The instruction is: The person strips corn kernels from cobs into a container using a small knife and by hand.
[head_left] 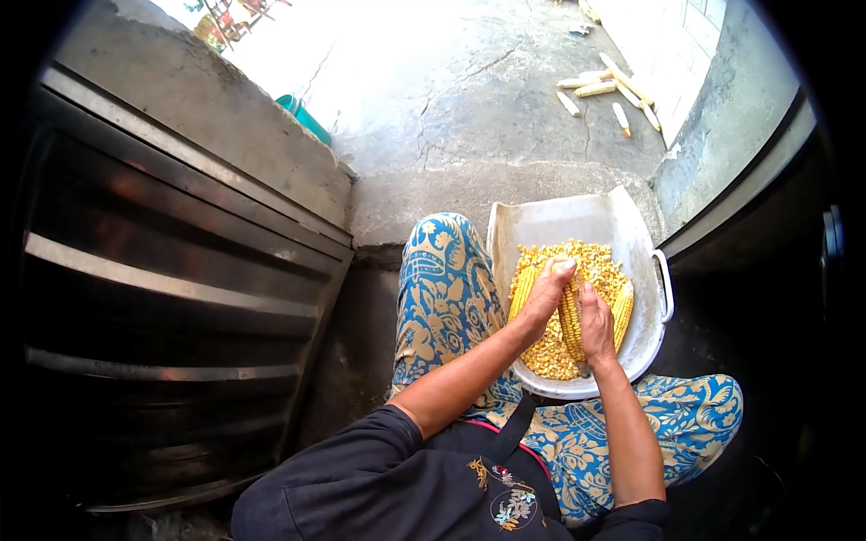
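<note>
Inside our white plastic tub [559,222] of loose corn kernels [547,361], left to right: a yellow cob [522,290], our curled left hand [545,296], a middle cob [570,332] between both hands, our right hand [595,332], another ear [623,311]. We cannot tell what either grips.

Yellow, kernel-covered corn cobs [623,311], roughly lengthwise, atop loose kernels [548,361] in a whitish tub [639,236]

No readable text, label, brand, number or sign anywhere.
</note>
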